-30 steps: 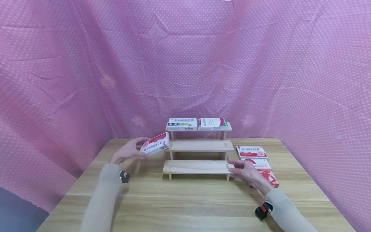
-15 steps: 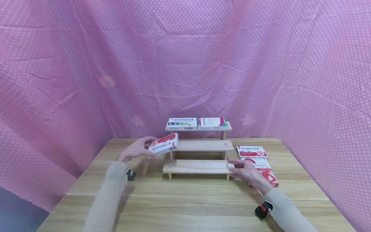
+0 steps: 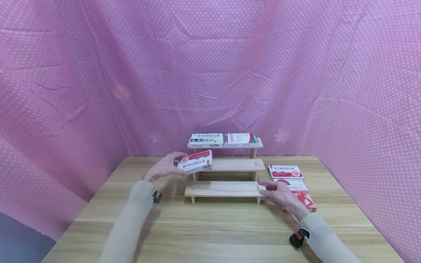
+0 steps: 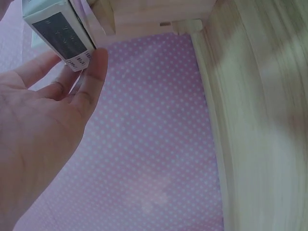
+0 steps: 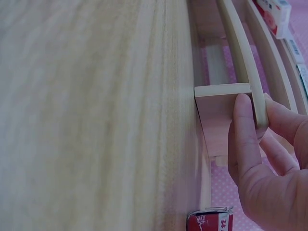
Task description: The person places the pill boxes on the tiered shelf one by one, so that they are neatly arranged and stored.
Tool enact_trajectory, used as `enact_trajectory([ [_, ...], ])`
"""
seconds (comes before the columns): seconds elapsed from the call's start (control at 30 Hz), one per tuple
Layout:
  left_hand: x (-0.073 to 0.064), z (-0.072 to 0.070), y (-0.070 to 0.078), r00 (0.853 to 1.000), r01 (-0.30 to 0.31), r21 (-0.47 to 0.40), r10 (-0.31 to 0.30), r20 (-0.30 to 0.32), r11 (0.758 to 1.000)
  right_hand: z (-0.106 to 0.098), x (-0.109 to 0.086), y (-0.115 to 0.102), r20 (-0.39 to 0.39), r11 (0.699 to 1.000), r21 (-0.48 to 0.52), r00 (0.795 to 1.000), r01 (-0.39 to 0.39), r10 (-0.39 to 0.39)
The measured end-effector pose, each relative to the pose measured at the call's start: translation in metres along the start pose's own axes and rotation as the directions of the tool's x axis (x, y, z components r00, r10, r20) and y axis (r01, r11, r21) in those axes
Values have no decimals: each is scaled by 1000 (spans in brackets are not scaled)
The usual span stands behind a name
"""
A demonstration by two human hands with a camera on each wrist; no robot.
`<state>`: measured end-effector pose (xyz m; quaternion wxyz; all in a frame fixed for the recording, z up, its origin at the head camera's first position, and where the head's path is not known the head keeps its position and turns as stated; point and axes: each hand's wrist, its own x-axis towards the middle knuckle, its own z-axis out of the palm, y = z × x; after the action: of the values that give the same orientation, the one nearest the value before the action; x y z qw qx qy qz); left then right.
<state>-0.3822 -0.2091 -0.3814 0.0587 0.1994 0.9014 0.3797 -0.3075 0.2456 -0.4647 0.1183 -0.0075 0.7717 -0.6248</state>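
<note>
My left hand [image 3: 163,168] holds a red-and-white medicine box [image 3: 196,163] by its left end. The box is tilted and overlaps the left part of the middle tier [image 3: 238,165] of a three-tier wooden display rack. In the left wrist view the fingers [image 4: 94,79] wrap the box's end [image 4: 60,36], where a barcode shows. My right hand [image 3: 279,193] pinches the right end of the rack's bottom tier [image 3: 223,188]. Seen from the right wrist, fingers and thumb lie on either side of that board [image 5: 243,57], by its leg [image 5: 214,110].
Two medicine boxes, a green-and-white one [image 3: 206,140] and a pink-and-green one [image 3: 241,139], lie side by side on the top tier. Right of the rack, a white-and-red box [image 3: 285,172], another white box [image 3: 294,185] and a red box [image 3: 306,200] lie in a column on the table [image 3: 210,233].
My left hand has carried the medicine box to the right, from beside the rack to over the left of the middle tier. The right hand stays at the bottom tier.
</note>
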Motion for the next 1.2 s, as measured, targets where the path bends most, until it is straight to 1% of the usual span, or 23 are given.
enact_trajectory([
  [0.1, 4, 5, 5, 1000, -16, 29, 17, -15, 999, -1, 0, -2, 6, 1000, 0, 1000, 1, -1],
  [0.17, 6, 7, 9, 999, -37, 51, 38, -25, 998, -1, 1, -3, 0, 1000, 4, 1000, -6, 6],
  [0.3, 7, 12, 14, 995, -75, 70, 80, -62, 995, -1, 2, -5, 18, 1000, -15, 1000, 17, -17],
  [0.4, 7, 16, 13, 992, -85, 72, 91, -91, 994, 1, 3, -6, 37, 999, -3, 998, 50, -50],
  [0.5, 8, 23, 9, 987, -90, 63, 97, -126, 994, 4, 5, -7, 32, 999, -8, 999, 40, -39],
  [0.57, 8, 28, 8, 984, -94, 52, 101, -145, 994, 5, 5, -7, 17, 1000, -7, 1000, 20, -20],
  [0.63, 8, 32, 7, 982, -91, 33, 95, -164, 995, 5, 5, -7, 0, 1000, -21, 1000, 0, 0],
  [0.87, 10, 43, 10, 978, -73, -15, 68, -199, 997, 2, 1, -3, -18, 1000, -23, 1000, -17, 17],
  [0.93, 10, 47, 11, 979, -49, -45, 39, -199, 998, 2, 0, -2, -28, 1000, -14, 999, -22, 22],
  [1.03, 9, 51, 11, 981, -13, -94, -5, -196, 996, 1, -2, 0, -23, 1000, -8, 999, -22, 22],
  [1.1, 8, 52, 11, 981, 5, -111, -26, -194, 994, 1, -2, 0, -20, 1000, -6, 1000, -19, 18],
  [1.2, 8, 51, 11, 980, -5, -93, -13, -198, 996, 1, -2, 0, -11, 1000, -1, 1000, -16, 16],
])
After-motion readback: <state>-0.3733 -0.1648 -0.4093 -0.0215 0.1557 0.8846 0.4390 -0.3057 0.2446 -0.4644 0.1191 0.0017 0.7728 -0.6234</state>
